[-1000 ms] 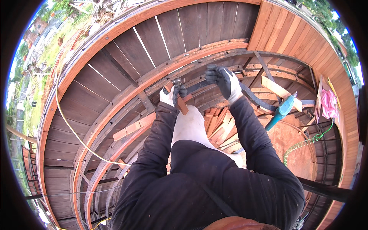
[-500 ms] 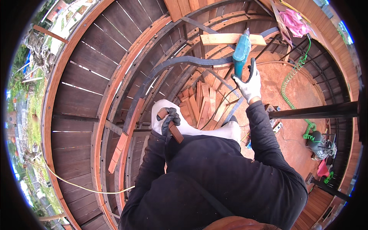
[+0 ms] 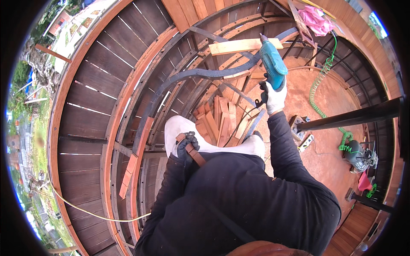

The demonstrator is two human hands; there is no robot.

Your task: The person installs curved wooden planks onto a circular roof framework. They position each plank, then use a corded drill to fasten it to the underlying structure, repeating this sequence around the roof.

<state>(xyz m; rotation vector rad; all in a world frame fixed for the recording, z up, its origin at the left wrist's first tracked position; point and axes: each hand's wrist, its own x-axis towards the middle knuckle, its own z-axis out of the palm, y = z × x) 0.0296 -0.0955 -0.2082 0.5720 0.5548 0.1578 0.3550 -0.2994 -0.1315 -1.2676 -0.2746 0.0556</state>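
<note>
My right hand (image 3: 275, 97), in a white glove with dark fingers, is closed round the handle of a teal power drill (image 3: 271, 59). The drill's tip points away and slightly left, close to a pale wooden board (image 3: 235, 46) that lies across the curved ribs. Over my left thigh, my left hand (image 3: 186, 145) wears a dark-fingered glove and is wrapped round a short reddish-brown wood block (image 3: 197, 157). Both ends of the block stick out of the fist. A long dark curved strip (image 3: 205, 74) runs between my hands and the board.
Loose wood offcuts (image 3: 224, 121) are piled ahead of my legs. Curved plank walls (image 3: 85, 128) with ribs rise on the left. A dark post (image 3: 350, 120) crosses at right, near a coiled green hose (image 3: 318, 102) and a compressor (image 3: 355, 154). Pink cloth (image 3: 317, 20) hangs at the far right.
The drill has turned so its tip leans left, and my right hand has gone from spread fingers at the handle to a wrapped grip. My left hand still holds the wood block.
</note>
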